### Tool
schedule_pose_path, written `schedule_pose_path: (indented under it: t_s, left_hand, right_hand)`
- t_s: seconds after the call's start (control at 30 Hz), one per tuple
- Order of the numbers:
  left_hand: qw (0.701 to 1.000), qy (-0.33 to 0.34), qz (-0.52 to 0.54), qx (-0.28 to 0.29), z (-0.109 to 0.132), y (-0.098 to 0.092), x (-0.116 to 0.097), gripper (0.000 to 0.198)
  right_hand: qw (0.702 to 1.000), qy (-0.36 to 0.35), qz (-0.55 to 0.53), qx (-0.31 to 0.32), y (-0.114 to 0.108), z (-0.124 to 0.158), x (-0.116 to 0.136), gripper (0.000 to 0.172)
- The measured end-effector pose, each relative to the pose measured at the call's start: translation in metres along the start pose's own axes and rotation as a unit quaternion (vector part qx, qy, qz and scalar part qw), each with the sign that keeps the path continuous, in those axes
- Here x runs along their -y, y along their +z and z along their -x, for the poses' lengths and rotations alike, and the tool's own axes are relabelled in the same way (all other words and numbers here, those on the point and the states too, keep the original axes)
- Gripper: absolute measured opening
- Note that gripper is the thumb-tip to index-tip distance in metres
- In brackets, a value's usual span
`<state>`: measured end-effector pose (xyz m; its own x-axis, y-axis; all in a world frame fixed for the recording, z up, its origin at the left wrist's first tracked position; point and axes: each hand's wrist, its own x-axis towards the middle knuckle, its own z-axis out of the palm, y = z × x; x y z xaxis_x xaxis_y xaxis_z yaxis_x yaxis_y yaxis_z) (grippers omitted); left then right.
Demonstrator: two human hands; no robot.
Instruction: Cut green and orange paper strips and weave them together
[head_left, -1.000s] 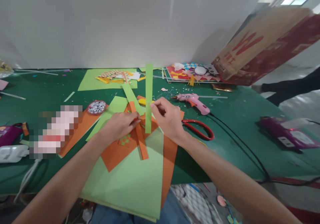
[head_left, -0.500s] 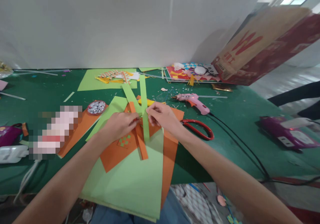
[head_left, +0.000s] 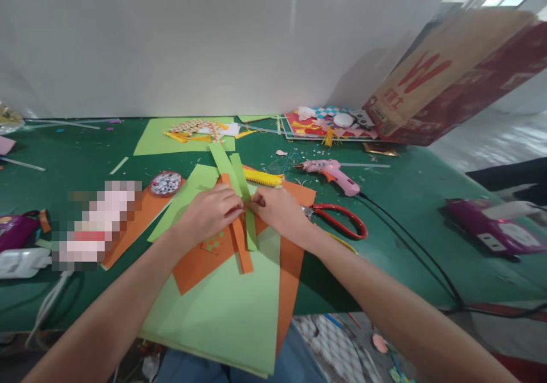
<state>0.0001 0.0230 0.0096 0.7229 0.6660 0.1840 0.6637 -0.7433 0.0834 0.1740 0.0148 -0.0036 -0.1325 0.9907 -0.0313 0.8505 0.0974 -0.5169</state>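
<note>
My left hand (head_left: 213, 206) is closed at the crossing of an orange paper strip (head_left: 241, 246) and a green paper strip (head_left: 220, 158). Pinched in my right hand (head_left: 271, 205) is a second green strip (head_left: 250, 237), which lies slantwise across the others. The fingertips of both hands nearly meet where the strips overlap, and the exact weave there is hidden. Beneath lie an orange sheet (head_left: 188, 269) bearing a small green-and-orange woven square (head_left: 212, 242), and larger light green sheets (head_left: 213, 320).
Right of the hands are red-handled scissors (head_left: 342, 218), a pink glue gun (head_left: 333, 175) with a black cord, and a paper bag (head_left: 448, 81). Behind the hands sits a yellow ridged piece (head_left: 262, 178). A round tin (head_left: 166, 183) stands at left.
The right hand has moved slightly down with its green strip, whose top end has dropped and tilted left toward the other strips. The yellow piece and scissors show more.
</note>
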Motion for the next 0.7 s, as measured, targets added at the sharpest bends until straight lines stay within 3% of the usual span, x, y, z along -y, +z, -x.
schedule_pose_path:
  t_s: [0.27, 0.7]
  left_hand:
    - [0.996, 0.079, 0.042, -0.020, 0.0006, 0.0050, 0.0025, 0.018]
    - [0.996, 0.075, 0.047, 0.014, 0.0017, 0.0096, 0.0019, 0.020]
  right_hand:
    - [0.998, 0.003, 0.055, 0.017, -0.0024, 0.0019, 0.0048, 0.014]
    - [0.997, -0.011, 0.074, 0.027, -0.0022, 0.0023, 0.0044, 0.017]
